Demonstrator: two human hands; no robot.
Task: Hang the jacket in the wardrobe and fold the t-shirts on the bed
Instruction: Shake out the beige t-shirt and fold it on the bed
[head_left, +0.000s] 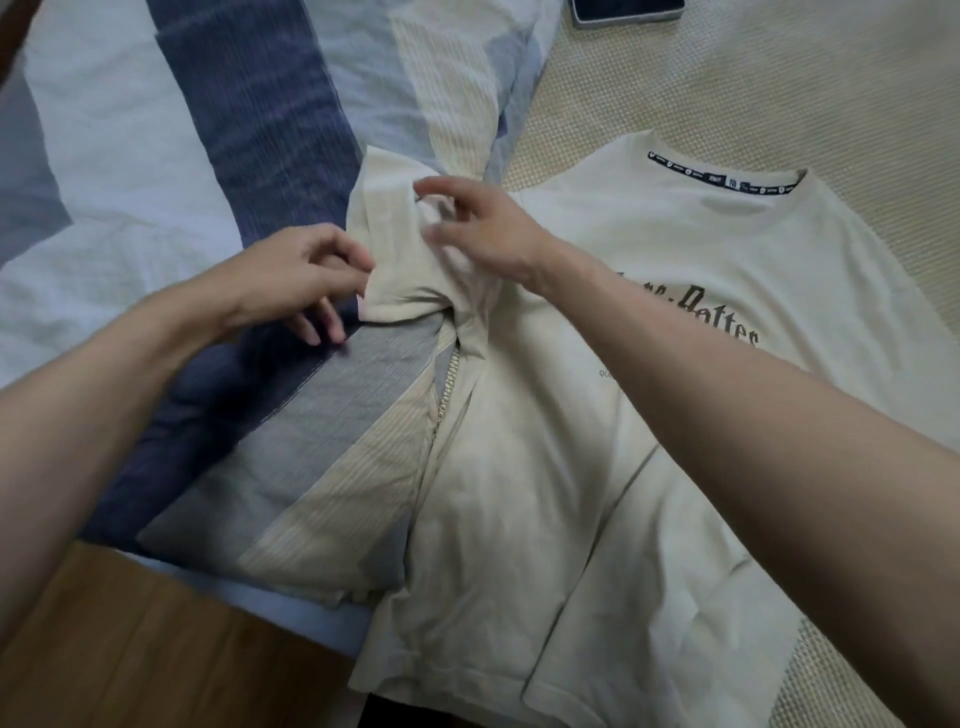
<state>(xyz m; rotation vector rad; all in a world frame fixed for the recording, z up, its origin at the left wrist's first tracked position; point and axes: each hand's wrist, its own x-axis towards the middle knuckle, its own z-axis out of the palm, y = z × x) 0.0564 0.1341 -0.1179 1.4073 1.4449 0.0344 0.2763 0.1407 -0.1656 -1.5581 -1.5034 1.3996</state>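
A cream t-shirt (597, 415) with dark lettering on the chest lies face up on the bed, its neck pointing away from me. Its left sleeve (395, 244) is bunched and twisted. My left hand (301, 275) pinches the sleeve's outer edge between thumb and fingers. My right hand (483, 228) reaches across the shirt and grips the crumpled upper part of the same sleeve. Part of the lettering is hidden by my right forearm. No jacket is in view.
A quilt (208, 156) in blue, white, grey and beige patches lies on the left. A woven beige mat (779, 78) covers the bed under the shirt. A dark flat device (623, 10) lies at the top edge. Wooden floor (130, 649) shows bottom left.
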